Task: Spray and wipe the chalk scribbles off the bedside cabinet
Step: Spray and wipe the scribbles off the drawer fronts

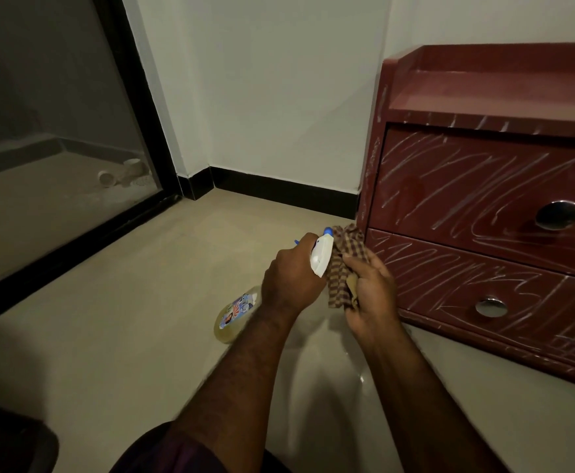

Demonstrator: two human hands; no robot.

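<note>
While chalk scribbles (pixel 449 172) cover both drawer fronts of the bedside cabinet (pixel 412 80) at the right of the frame, the task appears barely begun: no wiped area can be confirmed. The left hand (pixel 292 278) grips the spray bottle (pixel 320 259) at centre frame. The right hand (pixel 369 295) clutches a checked cloth (pixel 342 264) just beside the cabinet's lower left corner. The bottle's long axis runs diagonally, base lower left, nozzle upper right, toward the cloth.

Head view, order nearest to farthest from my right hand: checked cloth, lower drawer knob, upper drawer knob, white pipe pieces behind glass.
1. checked cloth, gripped in right hand
2. lower drawer knob, just right
3. upper drawer knob, up right
4. white pipe pieces, far left
</note>
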